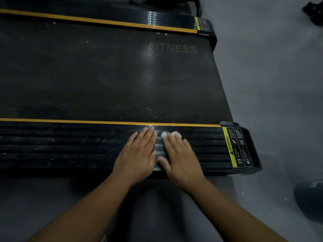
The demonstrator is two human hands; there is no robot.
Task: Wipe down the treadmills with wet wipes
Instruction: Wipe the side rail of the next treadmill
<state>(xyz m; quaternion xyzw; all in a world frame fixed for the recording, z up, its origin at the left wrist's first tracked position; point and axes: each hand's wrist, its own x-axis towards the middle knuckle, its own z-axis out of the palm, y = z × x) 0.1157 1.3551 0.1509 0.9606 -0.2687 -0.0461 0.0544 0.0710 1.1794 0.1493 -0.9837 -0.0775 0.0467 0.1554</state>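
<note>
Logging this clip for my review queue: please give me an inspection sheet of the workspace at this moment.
Surface: black ribbed treadmill side rail with yellow stripe, scuffed; dark belt speckled, marked FITNESS.
Job's things: white wet wipe showing beyond right fingertips.
Clutter: nothing seen.
Hands: left hand flat on rail; right hand flat, pressing wipe, blurred.
Cables: nothing seen.
Surroundings: grey floor; dark rounded object lower right, unidentifiable.

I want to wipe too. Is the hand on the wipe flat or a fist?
Flat: the right hand presses the wet wipe with straight fingers; white shows beyond them.
</note>
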